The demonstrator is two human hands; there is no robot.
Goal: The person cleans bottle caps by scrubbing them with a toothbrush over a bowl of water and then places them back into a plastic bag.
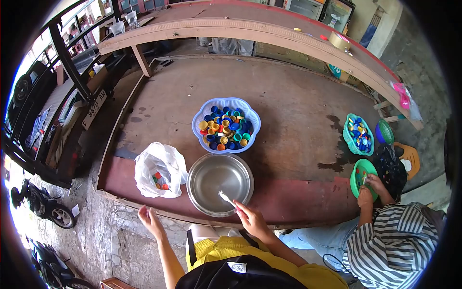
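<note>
My right hand (pixel 251 219) holds a small white brush-like tool (pixel 226 197) by its handle, its tip over the near right part of a metal bowl (pixel 219 180). No caps are visible in that bowl. My left hand (pixel 151 220) is raised off the table's front edge, fingers apart and holding nothing, below a white plastic bag (pixel 159 168) with several red and green caps inside. Beyond the metal bowl stands a blue scalloped basket (pixel 197 126) filled with blue, yellow, red and green bottle caps (pixel 225 129).
At the right a co-worker in a striped shirt (pixel 390 241) has both hands over a green bowl (pixel 353 180). Near it are a teal basket (pixel 347 137) of caps and a black bag (pixel 391 166). A raised wooden shelf (pixel 240 26) bearing tape (pixel 340 41) spans the back.
</note>
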